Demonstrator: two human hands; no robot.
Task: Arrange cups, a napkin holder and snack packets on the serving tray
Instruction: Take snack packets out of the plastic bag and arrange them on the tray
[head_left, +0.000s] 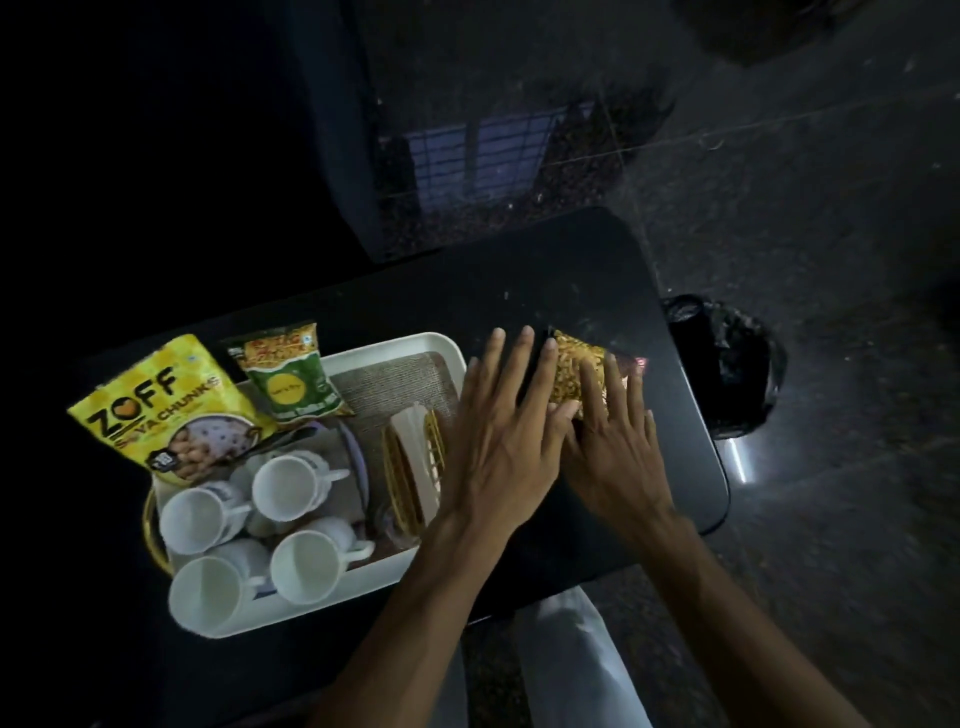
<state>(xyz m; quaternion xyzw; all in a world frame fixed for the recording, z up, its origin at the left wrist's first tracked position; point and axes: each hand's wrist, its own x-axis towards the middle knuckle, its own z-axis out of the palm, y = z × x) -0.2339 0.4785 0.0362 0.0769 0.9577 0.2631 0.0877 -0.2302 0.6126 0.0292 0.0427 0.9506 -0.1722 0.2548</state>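
Note:
A white serving tray (395, 345) lies at the left of a black table (545, 270). In it are several white cups (291, 488), a gold wire napkin holder (415, 462) with white napkins, a yellow soya chunks packet (156, 405) and a green snack packet (291, 379), both leaning at the tray's far end. To the right of the tray, a clear packet of yellow snack (576, 369) lies on the table. My right hand (613, 436) lies flat over it. My left hand (504, 415) is spread flat beside the packet's left edge, thumb against my right thumb.
A woven mat (395, 384) lines the tray floor. A black bin bag (727, 364) stands on the dark floor just past the table's right edge. My pale trouser leg (571, 649) shows below the table's near edge.

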